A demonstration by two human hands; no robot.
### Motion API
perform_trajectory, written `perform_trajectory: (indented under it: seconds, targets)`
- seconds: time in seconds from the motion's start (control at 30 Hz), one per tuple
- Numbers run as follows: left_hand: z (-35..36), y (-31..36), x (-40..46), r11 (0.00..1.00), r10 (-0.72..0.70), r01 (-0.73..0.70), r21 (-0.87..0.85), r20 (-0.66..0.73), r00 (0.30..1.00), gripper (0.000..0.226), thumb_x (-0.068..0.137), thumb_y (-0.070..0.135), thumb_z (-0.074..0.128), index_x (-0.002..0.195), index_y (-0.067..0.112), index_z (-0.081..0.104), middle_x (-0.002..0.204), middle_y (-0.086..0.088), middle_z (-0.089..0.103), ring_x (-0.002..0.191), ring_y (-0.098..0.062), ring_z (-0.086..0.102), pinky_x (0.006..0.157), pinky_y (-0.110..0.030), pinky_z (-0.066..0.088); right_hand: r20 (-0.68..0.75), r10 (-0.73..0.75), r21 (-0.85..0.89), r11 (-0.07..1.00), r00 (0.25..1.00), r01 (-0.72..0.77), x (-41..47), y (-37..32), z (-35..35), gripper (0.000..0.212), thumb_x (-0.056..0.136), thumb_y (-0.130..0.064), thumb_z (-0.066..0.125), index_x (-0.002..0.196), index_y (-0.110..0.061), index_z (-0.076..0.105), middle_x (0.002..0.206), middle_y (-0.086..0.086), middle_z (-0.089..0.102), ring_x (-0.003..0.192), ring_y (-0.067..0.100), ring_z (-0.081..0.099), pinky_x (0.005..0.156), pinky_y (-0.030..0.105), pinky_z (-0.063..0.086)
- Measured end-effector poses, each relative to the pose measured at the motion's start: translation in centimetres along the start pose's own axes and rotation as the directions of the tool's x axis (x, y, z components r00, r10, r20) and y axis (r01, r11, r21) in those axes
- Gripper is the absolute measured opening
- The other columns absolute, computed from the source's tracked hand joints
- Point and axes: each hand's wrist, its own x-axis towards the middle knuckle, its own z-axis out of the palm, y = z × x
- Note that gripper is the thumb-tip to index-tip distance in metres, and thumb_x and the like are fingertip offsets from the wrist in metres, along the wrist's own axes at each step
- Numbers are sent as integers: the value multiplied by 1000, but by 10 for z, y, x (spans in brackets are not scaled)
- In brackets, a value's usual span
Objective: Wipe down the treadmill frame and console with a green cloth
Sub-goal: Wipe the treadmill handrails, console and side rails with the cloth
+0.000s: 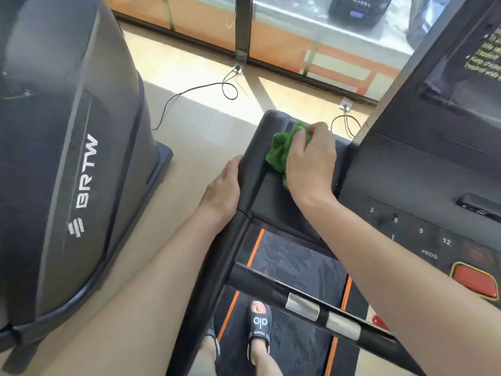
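Note:
A bunched green cloth (282, 149) lies on the black motor cover (273, 191) at the front of the treadmill. My right hand (311, 164) grips the cloth and presses it onto that cover, knuckles up. My left hand (223, 191) rests with straight fingers against the cover's left edge, on the side frame rail (217, 256). The console (439, 221) with number keys and a red stop button (475, 283) is at the right, above my right forearm. A handlebar with silver pulse sensors (302, 306) crosses below.
A large grey machine marked BRTW (62, 158) stands close on the left. Black cables (206, 88) trail over the pale floor ahead. A glass wall with orange trim (311, 50) runs along the back. My feet in dark sandals (259, 329) stand on the belt.

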Motion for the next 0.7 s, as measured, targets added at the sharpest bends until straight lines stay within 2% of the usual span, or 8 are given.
perform_trajectory:
  seconds: [0.07, 0.17, 0.27, 0.37, 0.43, 0.5, 0.6, 0.7]
  targets:
    - [-9, -20, -12, 987, -24, 32, -158, 55, 998, 62, 88, 63, 18, 140, 50, 48, 140, 18, 56, 132, -8, 49, 117, -40, 33, -5, -104, -61, 993, 995, 103, -2, -14, 23, 23, 106, -22, 43, 107, -4, 58, 109, 13, 56, 95, 29, 51, 85, 40, 41]
    - [-15, -41, -33, 957, -46, 74, -279, 103, 994, 58, 91, 59, 20, 135, 46, 56, 138, 22, 58, 131, 3, 48, 118, -35, 31, -1, -253, -115, 961, 968, 251, -23, -26, 47, 21, 98, -17, 52, 88, -1, 61, 92, 18, 58, 75, 34, 51, 69, 41, 39]
    - [-15, -41, -45, 932, -81, 104, -346, 80, 993, 51, 100, 50, 23, 122, 35, 67, 128, 11, 66, 126, -4, 55, 114, -33, 38, 7, -363, -102, 927, 932, 362, -68, -27, 46, 22, 94, -14, 56, 75, -5, 57, 80, 13, 53, 64, 27, 43, 61, 42, 38]
    - [-18, -34, -53, 926, -88, 110, -361, 77, 993, 49, 109, 33, 17, 122, 22, 63, 118, 6, 66, 106, 5, 59, 85, -5, 45, 90, -372, -2, 928, 924, 374, -129, -22, 33, 20, 95, -15, 54, 79, -6, 60, 88, 10, 53, 71, 26, 43, 68, 41, 40]
    - [-19, -37, -57, 924, -55, 87, -372, 94, 994, 49, 110, 30, 12, 135, 25, 54, 124, 15, 61, 107, 10, 57, 81, 3, 40, 133, -408, 16, 912, 903, 410, -154, -7, 24, 18, 97, -16, 56, 87, -5, 65, 97, 10, 56, 80, 26, 47, 74, 39, 43]
    - [-19, -42, -65, 931, -59, 84, -356, 81, 995, 52, 109, 35, 13, 146, 22, 46, 135, 18, 52, 127, 4, 48, 98, -1, 35, 154, -516, -26, 851, 843, 525, -151, 8, 17, 17, 99, -15, 57, 91, -4, 66, 100, 13, 57, 83, 30, 49, 76, 41, 46]
    - [-16, -51, -71, 963, -36, 49, -265, 54, 998, 62, 97, 53, 18, 150, 33, 44, 150, 17, 46, 140, 0, 38, 121, -26, 24, 149, -671, -150, 710, 726, 688, -103, 17, 13, 11, 96, -5, 61, 86, -1, 63, 87, 17, 55, 72, 31, 47, 66, 45, 45]
    - [-13, -51, -80, 995, -29, 29, -91, 3, 1000, 52, 106, 47, 16, 153, 37, 36, 155, 13, 41, 144, -7, 34, 123, -32, 20, -33, -549, -329, 795, 835, 509, -38, 13, 22, 9, 90, 1, 62, 82, -1, 59, 79, 18, 53, 67, 33, 50, 59, 40, 42]
